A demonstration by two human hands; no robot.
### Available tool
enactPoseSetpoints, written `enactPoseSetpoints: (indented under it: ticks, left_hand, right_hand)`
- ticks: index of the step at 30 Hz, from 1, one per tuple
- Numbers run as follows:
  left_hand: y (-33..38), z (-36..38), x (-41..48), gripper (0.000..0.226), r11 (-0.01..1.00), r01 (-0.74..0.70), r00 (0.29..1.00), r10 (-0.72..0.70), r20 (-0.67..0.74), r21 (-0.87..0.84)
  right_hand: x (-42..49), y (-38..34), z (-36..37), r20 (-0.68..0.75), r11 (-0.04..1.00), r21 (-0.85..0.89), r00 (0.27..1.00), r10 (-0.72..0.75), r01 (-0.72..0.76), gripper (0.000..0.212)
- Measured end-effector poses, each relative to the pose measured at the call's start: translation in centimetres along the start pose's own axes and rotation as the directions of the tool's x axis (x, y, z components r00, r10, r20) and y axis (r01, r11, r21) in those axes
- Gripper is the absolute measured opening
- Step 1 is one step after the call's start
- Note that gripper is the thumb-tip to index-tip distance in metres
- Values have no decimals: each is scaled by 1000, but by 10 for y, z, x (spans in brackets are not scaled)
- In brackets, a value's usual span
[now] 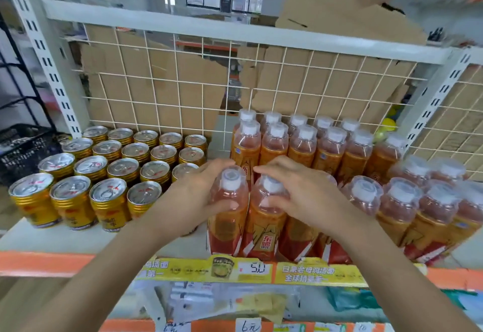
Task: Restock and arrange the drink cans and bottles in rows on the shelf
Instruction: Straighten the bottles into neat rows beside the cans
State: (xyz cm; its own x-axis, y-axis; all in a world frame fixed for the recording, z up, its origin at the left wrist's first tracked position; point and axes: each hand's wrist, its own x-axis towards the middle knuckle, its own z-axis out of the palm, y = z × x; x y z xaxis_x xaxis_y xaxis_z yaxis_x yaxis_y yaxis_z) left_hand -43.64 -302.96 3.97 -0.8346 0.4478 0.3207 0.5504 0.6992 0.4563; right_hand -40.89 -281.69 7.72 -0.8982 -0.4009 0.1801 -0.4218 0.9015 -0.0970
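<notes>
Beside the cans, the left hand and right hand are wrapping fingers round two front bottles, probably straightening their row.

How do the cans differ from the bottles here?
The cans are short, gold metal, pull-tab lids; the bottles are taller, clear plastic, white caps. The cans stand unheld at left; the left hand and right hand each grip a front bottle. Both stand upright in rows.

Cans are sitting in rows on the shelf's left, bottles are standing in rows to their right (a gap showing between them at the back), and the wire grid is rising behind both, cardboard sitting behind it.
</notes>
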Motion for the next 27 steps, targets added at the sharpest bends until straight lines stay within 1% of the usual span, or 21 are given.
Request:
enactPoseSetpoints:
  ticks: [2,4,8,11,19,23,27]
  left_hand:
    - [-6,0,7,67,998,-54,998,53,26,33]
    - [-11,-1,14,66,996,-82,996,81,49,17]
    - [-21,-3,31,64,994,-93,992,97,75,-54]
    - [-27,-2,49,63,986,-92,990,106,94,-138]
    - [-35,6,92,60,974,-128,973,160,166,-189]
    - [-41,8,102,58,946,-143,955,209,211,-291]
    - [-43,7,106,60,882,-125,944,247,220,-454]
  right_hand:
    - [7,0,-1,7,1000,5,1000,28,-28,58]
    - [13,3,-3,14,999,-4,998,54,-54,56]
    - [27,9,-6,36,995,-59,996,87,-85,53]
    - [40,15,-4,39,991,-63,992,116,-114,52]
    - [69,41,-4,68,984,-92,985,158,-152,50]
    - [74,52,-4,82,986,-89,985,149,-142,50]
    - [80,61,-3,91,988,-86,986,138,-131,50]
